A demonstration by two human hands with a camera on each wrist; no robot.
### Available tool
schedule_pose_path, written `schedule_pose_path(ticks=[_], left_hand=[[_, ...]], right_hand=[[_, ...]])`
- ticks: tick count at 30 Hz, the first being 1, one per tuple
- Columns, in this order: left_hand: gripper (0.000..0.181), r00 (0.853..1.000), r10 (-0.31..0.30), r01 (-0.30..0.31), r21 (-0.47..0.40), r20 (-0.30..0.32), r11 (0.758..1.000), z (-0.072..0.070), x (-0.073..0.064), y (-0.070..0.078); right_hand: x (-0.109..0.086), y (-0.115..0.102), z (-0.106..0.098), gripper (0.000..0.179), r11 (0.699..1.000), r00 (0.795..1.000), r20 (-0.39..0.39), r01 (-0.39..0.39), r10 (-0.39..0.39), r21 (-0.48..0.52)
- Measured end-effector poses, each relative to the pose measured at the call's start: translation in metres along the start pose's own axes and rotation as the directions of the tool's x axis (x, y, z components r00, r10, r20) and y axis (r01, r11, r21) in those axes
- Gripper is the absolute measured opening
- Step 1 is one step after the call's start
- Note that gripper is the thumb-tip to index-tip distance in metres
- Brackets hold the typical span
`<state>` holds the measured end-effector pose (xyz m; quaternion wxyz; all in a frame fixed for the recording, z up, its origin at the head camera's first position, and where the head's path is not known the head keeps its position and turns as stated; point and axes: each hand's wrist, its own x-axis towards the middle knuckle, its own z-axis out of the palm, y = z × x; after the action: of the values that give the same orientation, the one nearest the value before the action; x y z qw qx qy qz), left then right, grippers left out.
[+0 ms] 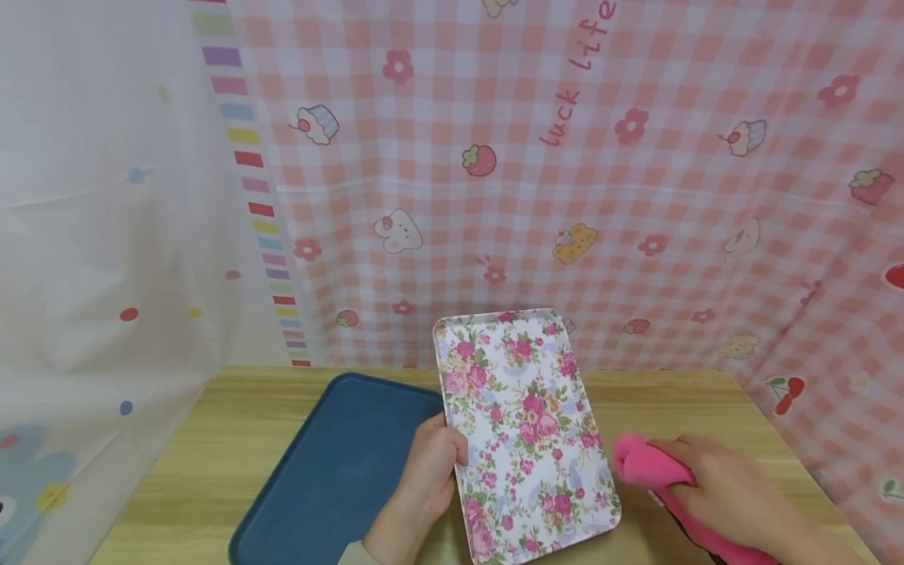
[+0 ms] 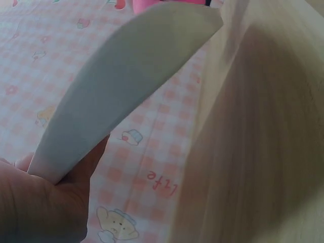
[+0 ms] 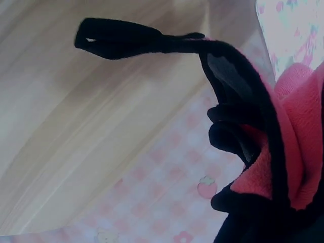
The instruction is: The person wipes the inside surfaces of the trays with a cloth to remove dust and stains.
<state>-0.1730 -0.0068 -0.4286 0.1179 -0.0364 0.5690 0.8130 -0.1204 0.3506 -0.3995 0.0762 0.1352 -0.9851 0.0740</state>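
My left hand [image 1: 432, 463] grips a white tray [image 1: 519, 431] printed with pink roses by its left edge, thumb over the front. The tray is tilted up, with its patterned face toward the head camera. In the left wrist view the tray [image 2: 119, 76] shows as a pale, plain surface seen at a slant, its edge held in the hand [image 2: 48, 207]. My right hand [image 1: 727, 486] holds a bunched pink cloth [image 1: 650, 463], just right of the tray and apart from it. The right wrist view shows the cloth's [image 3: 298, 142] black edging and a dangling black loop [image 3: 119, 38].
A dark blue tray [image 1: 332, 471] lies flat on the wooden table [image 1: 184, 463], left of the floral one and partly behind it and the left arm. Behind the table hangs a pink checked curtain [image 1: 438, 188]; a white dotted curtain [image 1: 127, 235] hangs at the left.
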Motion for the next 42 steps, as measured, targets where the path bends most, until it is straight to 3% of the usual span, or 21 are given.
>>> schedule_pose_path(ticks=[6,16,28,42], left_hand=[[0.072,1.0,-0.02,0.019,0.034,0.007,0.999,-0.002,0.003,-0.001],[0.071,0.998,-0.035,0.034,0.036,0.042,0.999,-0.005,0.007,-0.007],[0.06,0.993,-0.098,0.098,0.006,0.067,0.995,-0.006,0.006,-0.02],[0.029,0.989,-0.146,0.145,0.035,0.035,0.989,-0.003,0.006,-0.022]], right_hand=[[0.005,0.022,-0.011,0.041,0.995,0.997,-0.004,-0.079,0.079,0.055],[0.01,0.049,-0.012,0.043,0.988,0.98,-0.131,-0.142,0.148,0.054],[0.017,0.063,-0.011,0.047,0.978,0.977,-0.062,-0.201,0.204,0.051],[0.014,0.067,-0.007,0.041,0.983,0.979,-0.094,-0.174,0.18,0.063]])
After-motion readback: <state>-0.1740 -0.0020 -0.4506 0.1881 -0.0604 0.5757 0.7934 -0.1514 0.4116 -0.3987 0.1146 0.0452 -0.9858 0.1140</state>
